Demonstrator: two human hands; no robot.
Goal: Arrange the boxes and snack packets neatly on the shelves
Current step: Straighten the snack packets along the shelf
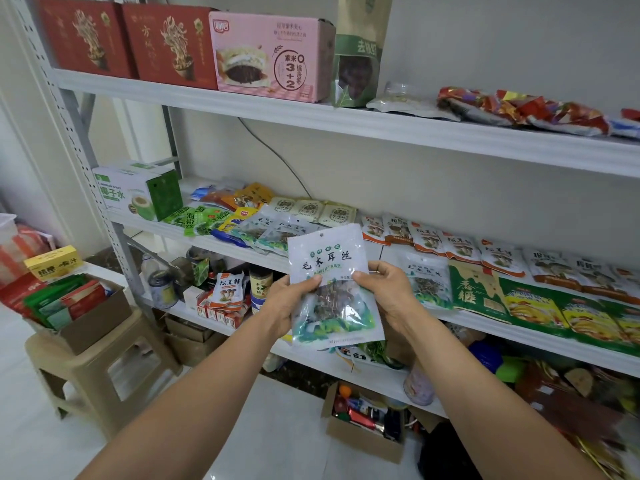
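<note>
Clear plastic snack packet [334, 289] with green print, upright before white metal shelves [381, 128]; left hand [284, 303] pinches its 8 o'clock edge, right hand [388, 292] its 3 o'clock edge.

white-and-green packet [332, 289]; pink box [270, 57]; two red boxes [128, 39]

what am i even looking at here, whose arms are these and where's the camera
No machine here. The one picture comes from a camera worn on a person's head, looking forward and down, so the two bare arms are that person's own. The left hand and right hand each pinch a side of a clear snack packet with dark dried strips inside, held upright before white shelving. The middle shelf holds rows of flat packets; the top shelf carries two red boxes and a pink box.
</note>
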